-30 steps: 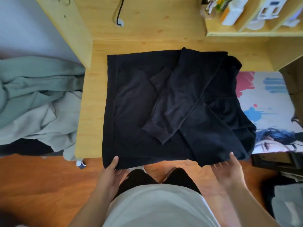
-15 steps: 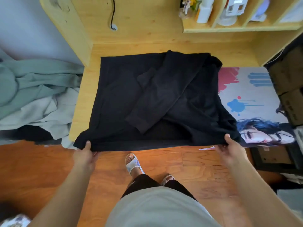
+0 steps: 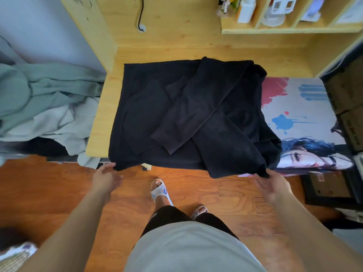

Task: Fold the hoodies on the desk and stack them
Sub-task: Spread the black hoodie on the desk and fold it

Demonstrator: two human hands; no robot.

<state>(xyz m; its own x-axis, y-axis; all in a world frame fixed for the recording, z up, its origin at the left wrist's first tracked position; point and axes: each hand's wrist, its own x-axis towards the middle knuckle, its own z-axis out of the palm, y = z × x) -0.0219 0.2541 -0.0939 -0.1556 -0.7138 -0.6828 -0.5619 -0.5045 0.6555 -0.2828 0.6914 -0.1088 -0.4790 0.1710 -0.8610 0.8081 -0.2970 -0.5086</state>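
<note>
A black hoodie [image 3: 141,107] lies flat on the wooden desk [image 3: 100,118], with both sleeves crossed over its middle. Its lower hem hangs a little over the desk's front edge. My left hand [image 3: 106,178] pinches the hem's left corner with the thumb on top. My right hand [image 3: 272,183] pinches the hem's right corner. Both corners are drawn to a point toward my hands, which are blurred. A pile of green and grey hoodies [image 3: 45,99] lies to the left of the desk.
A printed mat [image 3: 298,107] with a blue-haired figure covers the desk's right part. A shelf [image 3: 284,30] with small items hangs at the back right, and a cable [image 3: 140,14] runs down the back panel. Cardboard boxes [image 3: 349,107] stand at the right. My sandalled feet are on the wooden floor [image 3: 206,189].
My hands pulled the hem outward and toward me, then came closer together. The hem has dropped back to the desk's front edge. I have stepped back from the desk.
</note>
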